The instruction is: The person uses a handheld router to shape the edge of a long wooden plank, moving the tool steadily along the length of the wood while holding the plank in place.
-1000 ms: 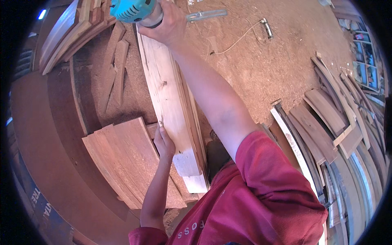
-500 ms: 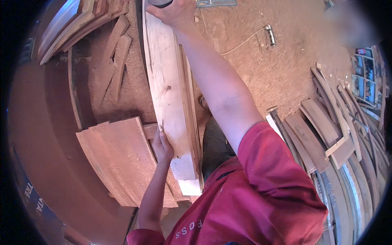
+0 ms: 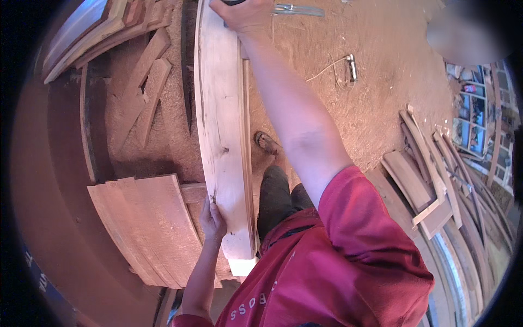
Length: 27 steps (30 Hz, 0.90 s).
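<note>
My right hand (image 3: 239,13) grips a power tool (image 3: 235,2) at the top edge, mostly out of view apart from a dark rim. The tool sits on the far end of a long pale timber board (image 3: 222,125), which runs toward my body over other boards. My left hand (image 3: 212,218) is closed on the board's left edge near its near end, thumb up beside a knot. Its fingertips are partly hidden.
Wide planks (image 3: 144,229) lie at left, with loose offcuts (image 3: 155,101) and stacked boards (image 3: 101,32) beyond. A cord with a metal piece (image 3: 352,68) lies on the dusty floor (image 3: 381,92). Curved boards (image 3: 419,191) fill the right. My sandalled foot (image 3: 267,143) is below.
The teal tool and my right hand have moved right and up, mostly out of view. The view has shifted, showing more of my legs and foot. My left hand still holds the board.
</note>
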Motion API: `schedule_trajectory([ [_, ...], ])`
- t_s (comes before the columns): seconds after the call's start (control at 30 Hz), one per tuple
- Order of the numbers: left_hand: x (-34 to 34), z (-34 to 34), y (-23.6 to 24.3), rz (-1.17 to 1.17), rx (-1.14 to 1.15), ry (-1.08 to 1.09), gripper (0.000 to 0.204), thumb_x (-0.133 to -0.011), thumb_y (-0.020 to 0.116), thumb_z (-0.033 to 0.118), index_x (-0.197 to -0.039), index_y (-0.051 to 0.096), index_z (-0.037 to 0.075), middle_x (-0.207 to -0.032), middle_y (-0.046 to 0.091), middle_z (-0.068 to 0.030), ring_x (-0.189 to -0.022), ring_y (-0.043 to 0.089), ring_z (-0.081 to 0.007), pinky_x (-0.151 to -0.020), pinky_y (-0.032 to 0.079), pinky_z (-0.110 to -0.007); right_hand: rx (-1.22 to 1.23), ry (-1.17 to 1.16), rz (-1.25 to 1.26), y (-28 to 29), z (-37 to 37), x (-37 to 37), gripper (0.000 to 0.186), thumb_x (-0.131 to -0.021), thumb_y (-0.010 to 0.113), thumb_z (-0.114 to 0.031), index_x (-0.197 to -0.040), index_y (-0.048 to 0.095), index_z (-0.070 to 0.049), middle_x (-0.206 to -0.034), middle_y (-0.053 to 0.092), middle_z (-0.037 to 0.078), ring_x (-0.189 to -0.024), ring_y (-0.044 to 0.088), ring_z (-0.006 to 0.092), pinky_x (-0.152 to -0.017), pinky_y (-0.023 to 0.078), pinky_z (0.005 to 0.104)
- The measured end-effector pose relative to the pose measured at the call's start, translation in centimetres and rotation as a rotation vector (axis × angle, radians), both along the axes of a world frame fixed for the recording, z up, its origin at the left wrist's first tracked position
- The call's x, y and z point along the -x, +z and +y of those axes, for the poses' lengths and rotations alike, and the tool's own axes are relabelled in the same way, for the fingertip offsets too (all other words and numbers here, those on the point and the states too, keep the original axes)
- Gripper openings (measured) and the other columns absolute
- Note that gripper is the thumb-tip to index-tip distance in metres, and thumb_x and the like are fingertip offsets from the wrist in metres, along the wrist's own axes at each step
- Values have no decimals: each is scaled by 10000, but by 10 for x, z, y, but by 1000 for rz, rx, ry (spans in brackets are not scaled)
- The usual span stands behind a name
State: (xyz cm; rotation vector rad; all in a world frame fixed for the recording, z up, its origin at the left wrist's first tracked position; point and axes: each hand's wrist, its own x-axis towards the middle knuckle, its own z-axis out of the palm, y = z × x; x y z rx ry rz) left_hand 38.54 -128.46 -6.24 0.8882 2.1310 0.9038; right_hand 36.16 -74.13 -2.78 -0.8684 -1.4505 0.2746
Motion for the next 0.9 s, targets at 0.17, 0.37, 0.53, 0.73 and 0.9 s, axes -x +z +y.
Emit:
schedule_trajectory([
  [0.17, 3, 12, 9, 18, -43, -64, 520, -1119, 389, 292, -1437, 565, -79, -1380, 625, -312, -1254, 640, -450, -1038, 507, -449, 120, 109, 50, 3, 25, 7, 823, -667, 937, -384, -1325, 600, -24, -1081, 728, 243, -995, 720, 436, -843, 583, 509],
  [0.37, 3, 5, 4, 37, -24, -26, 531, -1114, 395, 324, -1428, 576, -66, -1329, 632, -322, -1200, 652, -476, -995, 528, -472, 277, 77, 70, 8, 47, 27, 860, -696, 910, -406, -1395, 580, -30, -1121, 729, 253, -1035, 722, 432, -867, 583, 501],
  [0.53, 8, 11, 5, 16, -20, -60, 557, -1117, 376, 353, -1418, 580, -70, -1291, 644, -325, -1157, 662, -497, -959, 548, -486, 336, 77, 41, 6, 77, 32, 905, -700, 902, -438, -1433, 553, -37, -1146, 722, 260, -1048, 720, 432, -885, 576, 509],
  [0.73, 11, -6, -2, 29, 45, -101, 553, -1116, 362, 335, -1399, 582, -87, -1277, 647, -341, -1156, 662, -508, -942, 559, -493, 163, 22, 96, -4, 100, 38, 895, -671, 926, -420, -1397, 569, -39, -1128, 727, 243, -1015, 721, 447, -873, 577, 517],
  [0.9, 40, 20, -9, 120, -105, -183, 509, -1106, 411, 321, -1331, 612, -88, -1239, 658, -326, -1197, 638, -477, -1055, 500, -480, -50, -9, 56, 1, 103, 34, 857, -532, 955, -427, -1207, 644, -2, -1017, 709, 203, -928, 707, 402, -813, 565, 499],
])
